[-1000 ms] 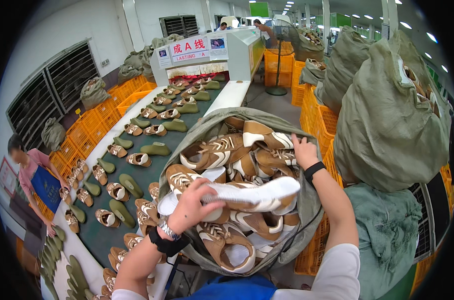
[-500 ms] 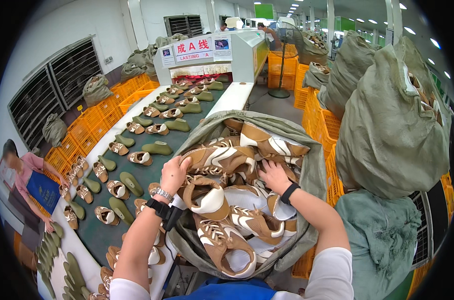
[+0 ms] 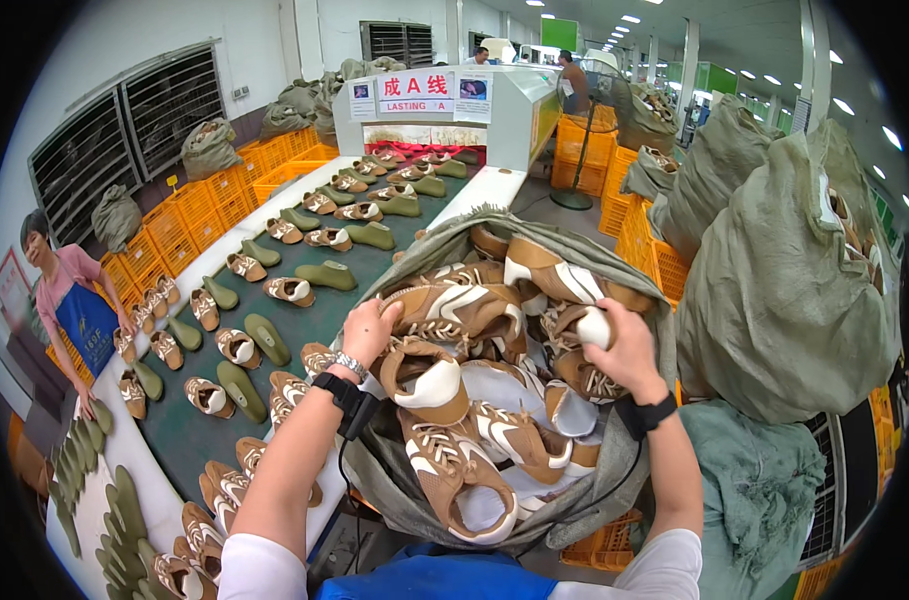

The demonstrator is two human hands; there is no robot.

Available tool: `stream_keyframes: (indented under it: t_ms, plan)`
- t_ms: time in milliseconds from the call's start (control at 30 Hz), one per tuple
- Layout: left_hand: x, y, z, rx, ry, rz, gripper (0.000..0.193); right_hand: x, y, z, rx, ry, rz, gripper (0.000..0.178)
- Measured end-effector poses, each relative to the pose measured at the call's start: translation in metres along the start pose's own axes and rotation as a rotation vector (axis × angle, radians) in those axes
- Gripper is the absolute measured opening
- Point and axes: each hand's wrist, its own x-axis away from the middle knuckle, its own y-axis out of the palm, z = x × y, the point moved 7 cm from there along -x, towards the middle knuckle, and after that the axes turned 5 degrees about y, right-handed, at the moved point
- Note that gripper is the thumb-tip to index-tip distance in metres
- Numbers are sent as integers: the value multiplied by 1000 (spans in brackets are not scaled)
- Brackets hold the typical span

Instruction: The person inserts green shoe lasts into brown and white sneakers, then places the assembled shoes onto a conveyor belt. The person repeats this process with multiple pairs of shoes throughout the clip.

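A grey-green woven sack [image 3: 424,255] stands open before me, full of brown sneakers with white stripes and heels. My left hand [image 3: 369,335] is closed on the end of a sneaker [image 3: 454,312] lying across the sack's left side. At the right side of the sack, my right hand [image 3: 626,350] grips another sneaker [image 3: 579,330] by its white heel, its laced front lower among the pile. Below my left hand, a sneaker with a white heel [image 3: 429,385] rests on the others. Parts of my fingers are hidden behind the shoes.
Left of the sack runs a green conveyor [image 3: 179,450] with rows of sneakers and olive shoe lasts, leading into a machine [image 3: 519,110]. A co-worker in a blue apron [image 3: 86,325] stands across it, one hand by the lasts. Full sacks [image 3: 784,290] and orange crates [image 3: 634,235] line the right.
My right hand has moved right and now lifts a sneaker by its heel. My left hand stays at the left sneaker. The view has shifted slightly.
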Motion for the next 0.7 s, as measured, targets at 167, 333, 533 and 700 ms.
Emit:
stream_keyframes:
  t_ms: [167,333,533,700]
  plan:
    - [1,0,4,19,-8,-28,50,32,-62,15,-536,368,56,56]
    - [5,-15,15,131,38,10,61,75,-70,10,-1091,527,180,61]
    - [65,-55,93,395,306,-22,63,105,-48,-52,-1407,522,324,58]
    - [161,-31,135,1600,-273,-595,45,119,11,-163,-1190,338,-183,79]
